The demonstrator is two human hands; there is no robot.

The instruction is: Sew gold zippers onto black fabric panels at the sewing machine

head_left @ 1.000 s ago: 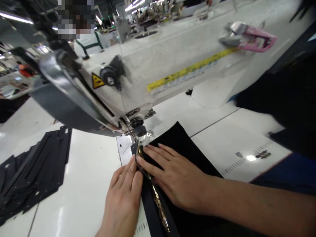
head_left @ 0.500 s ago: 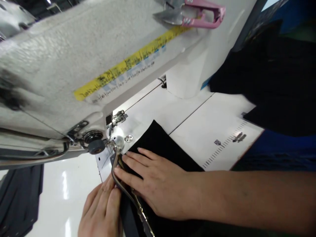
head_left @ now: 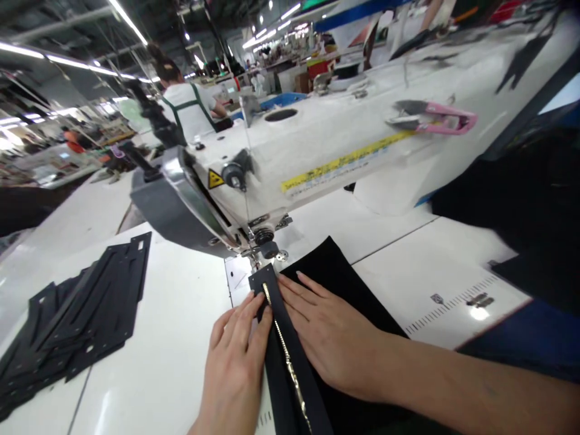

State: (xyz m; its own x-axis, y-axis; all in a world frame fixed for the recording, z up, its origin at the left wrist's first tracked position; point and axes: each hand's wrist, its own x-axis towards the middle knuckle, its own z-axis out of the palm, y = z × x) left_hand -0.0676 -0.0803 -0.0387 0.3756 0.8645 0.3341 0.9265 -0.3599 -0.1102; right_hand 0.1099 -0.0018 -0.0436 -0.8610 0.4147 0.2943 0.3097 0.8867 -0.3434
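A dark strip with a gold-toothed zipper (head_left: 284, 349) lies flat over black fabric (head_left: 347, 284), its far end at the sewing machine's presser foot (head_left: 254, 261). My left hand (head_left: 238, 356) grips the strip's left edge, thumb and fingertips close together near the zipper's far end. On the other side my right hand (head_left: 333, 332) rests flat, fingers stretched out toward the needle area. It presses on the black fabric beside the strip, its fingertips at the strip's right edge.
The machine head (head_left: 190, 205) and arm stand over the work. Pink-handled thread snips (head_left: 448, 118) sit on the arm. Dark cut strips (head_left: 90, 308) are piled on the left of the white table (head_left: 149, 356). A person (head_left: 190, 106) works beyond the machine.
The view has tilted up and back, showing the machine head and room. The strip's edge was raised and curved; now the strip lies flat. Both hands remain on the work.
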